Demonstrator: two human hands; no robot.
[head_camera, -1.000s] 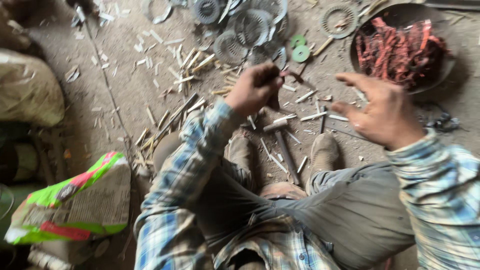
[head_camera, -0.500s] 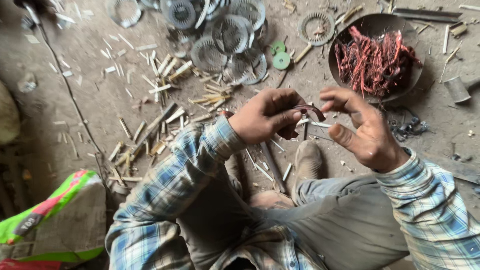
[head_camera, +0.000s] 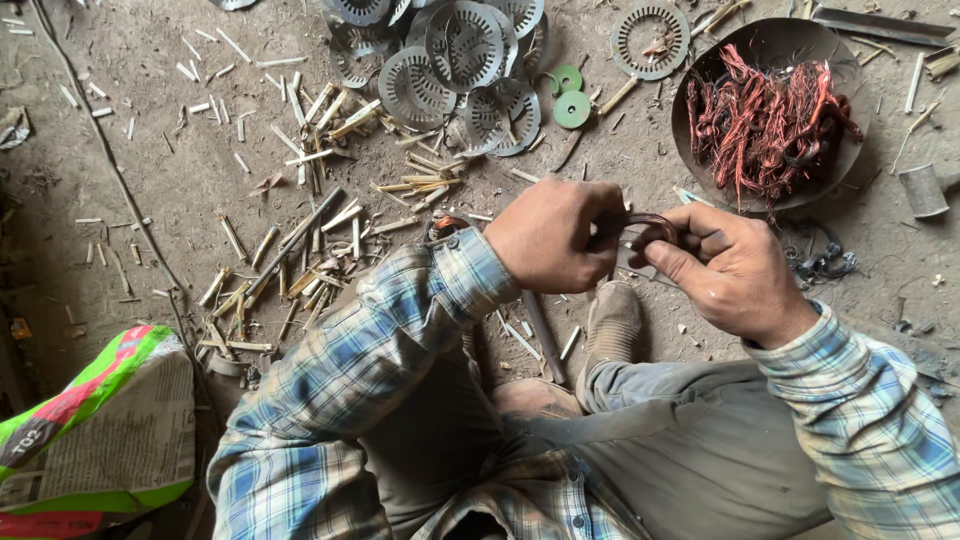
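My left hand (head_camera: 552, 237) and my right hand (head_camera: 728, 265) meet above my shoe, and both grip a small dark loop of copper wire (head_camera: 648, 222) between the fingertips. The loop is mostly hidden by my fingers. Both sleeves are blue plaid. A round dark metal pan (head_camera: 845, 80) at the upper right holds a tangled heap of reddish copper wire (head_camera: 765, 115), a short way beyond my right hand.
Round slotted metal discs (head_camera: 455, 60) lie piled at the top centre, with two green washers (head_camera: 572, 108) beside them. Pale sticks (head_camera: 300, 250) litter the dirt floor at left. A green and red sack (head_camera: 95, 430) sits lower left. A small metal cup (head_camera: 922, 190) stands far right.
My hands have come together from apart. The left hand drew back toward me from the floor, and both now hold the wire loop. The view shifted left and downward.
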